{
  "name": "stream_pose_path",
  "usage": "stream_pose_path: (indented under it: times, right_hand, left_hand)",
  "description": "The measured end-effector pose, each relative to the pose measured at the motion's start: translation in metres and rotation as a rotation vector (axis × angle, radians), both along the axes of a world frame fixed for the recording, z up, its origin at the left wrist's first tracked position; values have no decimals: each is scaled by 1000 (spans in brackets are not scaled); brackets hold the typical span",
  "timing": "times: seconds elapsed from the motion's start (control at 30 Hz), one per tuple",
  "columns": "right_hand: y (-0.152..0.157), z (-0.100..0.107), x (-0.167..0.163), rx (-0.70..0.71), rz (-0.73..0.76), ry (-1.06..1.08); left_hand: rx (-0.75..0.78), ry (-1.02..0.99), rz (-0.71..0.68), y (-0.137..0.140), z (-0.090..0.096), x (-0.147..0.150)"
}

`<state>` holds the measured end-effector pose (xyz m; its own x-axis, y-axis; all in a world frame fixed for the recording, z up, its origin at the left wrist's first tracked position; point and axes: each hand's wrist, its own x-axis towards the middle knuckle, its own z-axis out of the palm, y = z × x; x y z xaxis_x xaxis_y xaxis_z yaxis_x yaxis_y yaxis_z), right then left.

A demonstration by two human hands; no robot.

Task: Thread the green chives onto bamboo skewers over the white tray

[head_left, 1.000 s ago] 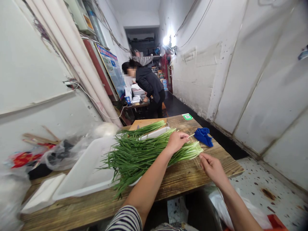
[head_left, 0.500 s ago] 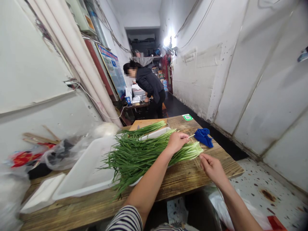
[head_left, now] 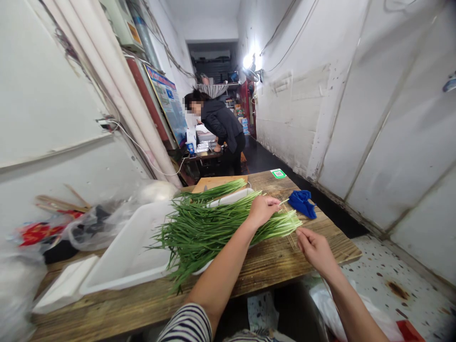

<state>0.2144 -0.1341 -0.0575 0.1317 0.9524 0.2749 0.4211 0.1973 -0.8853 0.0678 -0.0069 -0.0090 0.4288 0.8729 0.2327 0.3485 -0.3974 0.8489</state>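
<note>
A large bunch of garlic chives (head_left: 206, 228), green leaves to the left and pale stem ends to the right, lies across the table over a white tray. My left hand (head_left: 262, 210) rests over the bunch with its fingers pinched on a pale chive stem, whose end sticks out to the right. Just off the cut ends, my right hand (head_left: 315, 247) is closed, thumb against fingers; what it pinches is too small to make out. Thin bamboo skewers (head_left: 291, 241) lie on the wood beneath the stem ends. A smaller chive bunch (head_left: 224, 191) lies behind.
A white plastic tray (head_left: 123, 247) stands left on the wooden table (head_left: 249, 280). A blue cloth (head_left: 302, 203) lies near the right edge, beyond my hands. Plastic bags (head_left: 96, 228) crowd the left. Behind a wooden board (head_left: 213, 182), a person (head_left: 223, 126) in dark clothes bends over another table.
Almost nothing differs. The view has shifted very slightly; both hands keep the same place and grip at the chives.
</note>
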Motion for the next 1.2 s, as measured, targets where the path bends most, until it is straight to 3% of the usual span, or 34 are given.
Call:
stream_pose_path:
  times: [0.6,1.2]
  right_hand:
    - [-1,0,1,15,11,-36]
    - [0,-2,0,-3,-5,-19]
  left_hand:
    - [4,11,0,-4,3,-1]
    - [200,126,-48,-8,10,-6]
